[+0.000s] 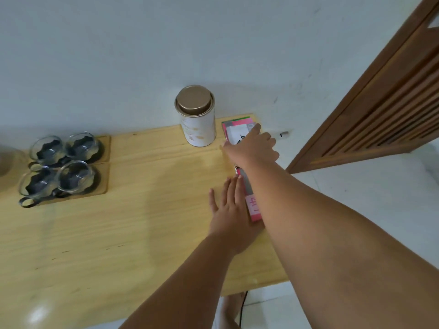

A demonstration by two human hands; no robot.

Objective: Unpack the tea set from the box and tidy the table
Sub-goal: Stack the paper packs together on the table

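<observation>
At counter (142, 222) right edge, likely squaring pink box (254, 207). Left hand (231, 210) flat, fingers (231, 186) straight; right hand (251, 149) over far end, grasp unclear. Next: steady even push.

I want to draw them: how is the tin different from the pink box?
The tin is round and stands upright; the pink box is long and lies flat. No hand touches the tin; the left hand and right hand touch the pink box. Both sit on the table.
</observation>
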